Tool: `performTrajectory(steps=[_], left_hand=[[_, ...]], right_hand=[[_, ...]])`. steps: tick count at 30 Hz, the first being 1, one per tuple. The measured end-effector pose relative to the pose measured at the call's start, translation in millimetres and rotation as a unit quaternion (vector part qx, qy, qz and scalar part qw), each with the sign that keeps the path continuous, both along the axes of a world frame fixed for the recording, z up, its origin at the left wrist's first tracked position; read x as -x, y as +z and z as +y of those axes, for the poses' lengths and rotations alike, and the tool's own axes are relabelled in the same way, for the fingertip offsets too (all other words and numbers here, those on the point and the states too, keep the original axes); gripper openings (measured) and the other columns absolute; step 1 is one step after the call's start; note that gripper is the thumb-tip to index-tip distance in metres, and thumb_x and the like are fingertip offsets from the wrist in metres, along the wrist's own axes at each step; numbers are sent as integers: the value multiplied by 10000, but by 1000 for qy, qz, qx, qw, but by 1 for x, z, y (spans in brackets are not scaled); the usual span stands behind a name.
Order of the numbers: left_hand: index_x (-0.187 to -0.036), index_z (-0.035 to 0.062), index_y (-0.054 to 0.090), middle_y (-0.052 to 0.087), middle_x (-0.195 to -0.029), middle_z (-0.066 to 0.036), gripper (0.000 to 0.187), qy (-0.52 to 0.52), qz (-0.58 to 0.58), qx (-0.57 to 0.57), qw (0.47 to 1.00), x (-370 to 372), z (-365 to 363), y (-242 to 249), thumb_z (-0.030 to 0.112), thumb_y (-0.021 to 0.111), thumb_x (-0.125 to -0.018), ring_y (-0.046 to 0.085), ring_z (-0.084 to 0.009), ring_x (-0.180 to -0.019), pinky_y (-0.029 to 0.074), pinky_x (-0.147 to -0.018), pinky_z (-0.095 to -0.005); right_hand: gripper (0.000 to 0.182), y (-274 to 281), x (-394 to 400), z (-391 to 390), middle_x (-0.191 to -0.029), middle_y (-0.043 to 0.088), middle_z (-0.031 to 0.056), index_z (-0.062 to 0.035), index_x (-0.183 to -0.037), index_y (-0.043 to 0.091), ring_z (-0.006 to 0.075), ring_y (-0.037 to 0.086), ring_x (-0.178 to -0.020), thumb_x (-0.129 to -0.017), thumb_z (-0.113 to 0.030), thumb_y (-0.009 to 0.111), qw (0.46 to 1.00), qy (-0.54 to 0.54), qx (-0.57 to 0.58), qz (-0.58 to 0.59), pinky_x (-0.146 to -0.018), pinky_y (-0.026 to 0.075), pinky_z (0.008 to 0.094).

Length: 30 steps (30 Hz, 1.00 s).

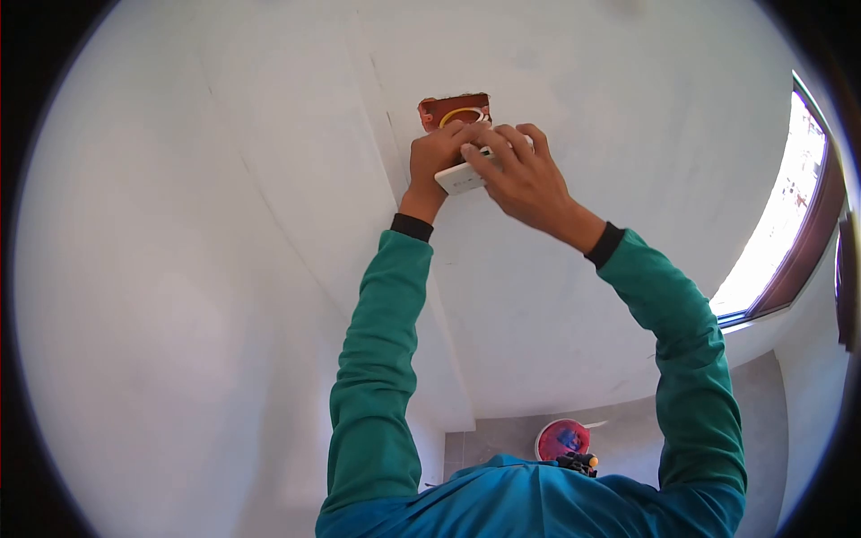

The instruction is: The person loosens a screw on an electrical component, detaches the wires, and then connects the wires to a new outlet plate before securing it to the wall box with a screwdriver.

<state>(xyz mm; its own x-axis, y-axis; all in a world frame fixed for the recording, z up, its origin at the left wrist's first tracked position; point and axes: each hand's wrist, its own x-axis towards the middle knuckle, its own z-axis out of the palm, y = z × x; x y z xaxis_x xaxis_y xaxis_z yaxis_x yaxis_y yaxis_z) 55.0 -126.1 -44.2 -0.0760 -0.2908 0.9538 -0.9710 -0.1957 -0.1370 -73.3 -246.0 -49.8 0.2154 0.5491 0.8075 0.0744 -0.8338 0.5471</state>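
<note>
A white rectangular switch or socket plate (460,179) is tilted between my two hands, just below a recessed orange-red wall box (455,105). Yellow and white wires (464,116) curve inside the box. My left hand (432,168) is closed at the plate's left side, and some of its fingers are hidden behind the plate and the other hand. From the right, my right hand (527,182) grips the plate with its thumb on the near edge and its fingers curled over the top. The plate's back and any wire ends there are out of sight.
White wall (233,341) surrounds the box, with thin cracks to its left. A bright window (780,215) with a dark frame is at the right. Down on the grey floor (619,429) stands a red bucket (542,441). A black item (574,463) with an orange tip shows beside my chest.
</note>
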Motion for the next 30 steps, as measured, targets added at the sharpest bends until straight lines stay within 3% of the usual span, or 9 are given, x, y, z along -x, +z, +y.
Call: performTrajectory(steps=[4,6,7,13,16,19,22,27,30], left_hand=[[-1082,176,657,617,-758,6,298,3,59,-64,996,4,15,24,159,659,-785,634,-190,-663,492,-529,-301],[-1128,152,622,599,-758,-15,340,172,-25,21,985,8,19,35,169,671,-792,624,-211,-645,494,-529,-317],[-1230,183,559,578,-836,-50,578,224,-23,4,974,11,16,41,255,782,-701,625,-210,-684,501,-535,-328],[-1301,208,478,499,-892,-97,811,344,-107,-13,933,4,-5,71,329,853,-593,604,-234,-727,505,-540,-347],[-1263,205,484,487,-864,-83,725,291,-68,-29,954,-3,-2,69,186,814,-617,574,-227,-668,497,-517,-325],[-1262,205,481,481,-871,-85,697,280,-62,-14,958,-7,-4,68,137,784,-638,573,-226,-669,498,-517,-328],[-1326,222,417,501,-954,-98,853,303,-17,-4,953,-12,-10,66,172,837,-585,608,-263,-779,524,-581,-380],[-1320,226,430,525,-967,-98,816,276,10,18,961,-7,-9,61,133,815,-607,621,-260,-808,527,-605,-379],[-1302,214,440,528,-925,-94,794,245,-5,33,969,-3,-4,63,99,805,-606,611,-247,-764,508,-564,-365]], right_hand=[[401,-2,-7,-18,-1086,549,56,-114,-1062,545,226,514,-1027,-696,-65,702,999,-3,4,43,-883,368,417],[419,-7,-8,-23,-1025,552,34,-124,-1023,541,212,519,-958,-656,-91,740,999,37,-1,32,-850,363,399],[419,-8,-6,-23,-1025,552,34,-124,-1023,541,212,519,-958,-656,-91,740,999,39,0,34,-850,363,399],[453,3,-7,-17,-1046,557,32,-130,-999,544,220,524,-949,-604,-79,759,995,96,-10,16,-849,369,396],[443,2,-5,-19,-1049,562,34,-125,-995,545,216,526,-922,-605,-65,747,994,103,-6,45,-828,382,382],[443,-4,-8,-32,-985,566,26,-125,-999,546,206,518,-844,-605,-54,735,996,67,-8,54,-770,385,359],[456,-6,-11,-38,-913,558,17,-120,-1019,552,200,498,-764,-604,-41,726,996,5,-51,67,-721,371,343],[507,4,-10,-24,-904,566,17,-96,-1084,582,192,496,-740,-606,-3,724,995,-39,-42,80,-692,362,335],[511,12,-11,-22,-946,586,21,-90,-1090,601,190,512,-761,-606,15,727,998,6,-42,45,-691,365,334]])
